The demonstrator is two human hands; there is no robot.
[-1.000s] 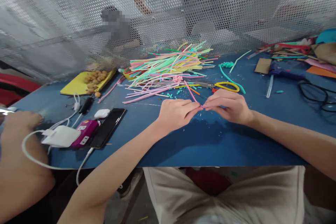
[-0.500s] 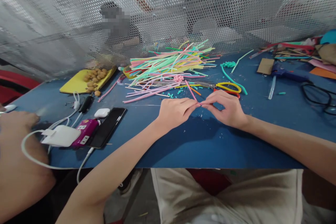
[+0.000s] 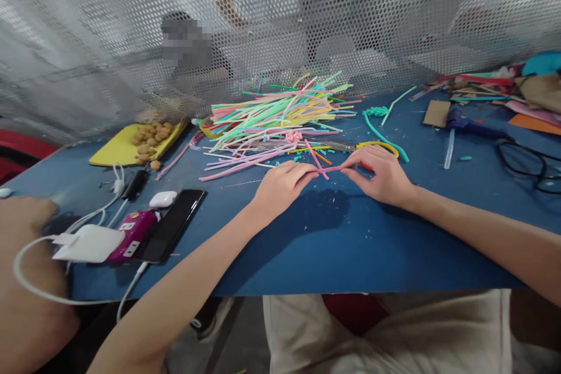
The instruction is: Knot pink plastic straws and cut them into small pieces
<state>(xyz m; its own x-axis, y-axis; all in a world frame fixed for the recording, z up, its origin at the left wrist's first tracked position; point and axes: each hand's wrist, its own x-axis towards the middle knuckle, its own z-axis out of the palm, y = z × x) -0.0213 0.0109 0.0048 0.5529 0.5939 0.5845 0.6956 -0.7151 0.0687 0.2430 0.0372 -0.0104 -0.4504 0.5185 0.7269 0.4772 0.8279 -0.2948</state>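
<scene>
A perforated metal screen (image 3: pixel 272 11) is seen at twelve o'clock, beyond a blue tabletop (image 3: pixel 315 257) on which a loose pile of pastel pipe cleaners (image 3: pixel 272 114) is spread at eleven o'clock from the working fingers. At centre, a pink pipe cleaner is pinched just above the table's surface by both hands: the thumb and forefinger of the left hand (image 3: pixel 283 187) are closed on it at nine o'clock, those of the right hand (image 3: pixel 379 175) at three. Scissors (image 3: pixel 350 147), their yellow handle partly hidden by the right hand, are laid at one o'clock.

The pink pipe cleaner (image 3: pixel 331 170) is judged to be very light, fuzzy rather than slippery, and easily bent, with its shape likely kept by a wire core; it is best gripped by the fingertips, close to either side of the crossing. Between the hands it is shown as a short, nearly level length, crossed by a slanting pink strand pointed toward eleven o'clock, with a stub left at six. Whether one piece or two are joined there cannot be told. A small pink knotted cluster (image 3: pixel 293 137) is seen at ten o'clock.
</scene>
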